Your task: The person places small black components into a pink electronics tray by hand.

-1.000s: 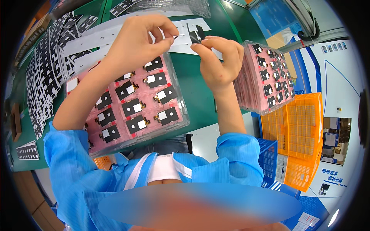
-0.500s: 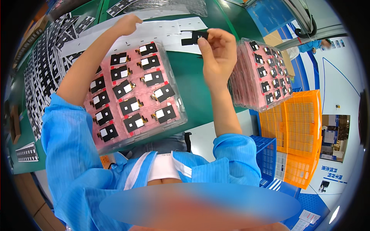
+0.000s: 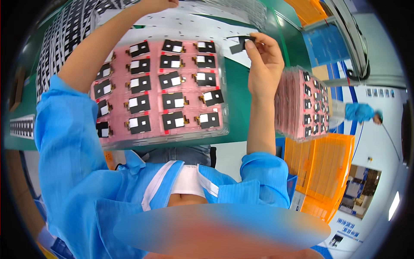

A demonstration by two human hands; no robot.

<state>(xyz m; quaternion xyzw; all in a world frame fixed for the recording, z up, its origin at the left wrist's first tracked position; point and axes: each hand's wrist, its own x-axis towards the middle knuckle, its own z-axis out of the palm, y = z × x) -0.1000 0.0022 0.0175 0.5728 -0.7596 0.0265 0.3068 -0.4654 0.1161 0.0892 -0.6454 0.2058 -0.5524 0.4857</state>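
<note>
My right hand [image 3: 266,60] pinches a small flat black part [image 3: 238,45] between thumb and fingers, held above the white sheet beyond the tray's far right corner. My left hand [image 3: 156,5] reaches past the tray's far side and is partly cut off by the top edge. Its fingers are curled together, and whatever they hold, if anything, is hidden. Below both hands lies a pink tray [image 3: 155,86] with clear plastic edges. Rows of flat black parts [image 3: 173,100] with white squares and short gold-brown tabs rest in it; my left forearm covers its far left corner.
A stack of similar pink trays [image 3: 288,103] stands at the right. Black-and-white strips [image 3: 64,47] cover the left side of the green table, with white sheets [image 3: 189,22] and clear plastic [image 3: 243,12] at the back. Orange crates [image 3: 317,162] stand lower right; another person [image 3: 360,112] is farther off.
The whole view has turned, and the tray now sits squarer in it. My left hand has gone farther up toward the top edge. The black part is still in my right hand, tilted differently.
</note>
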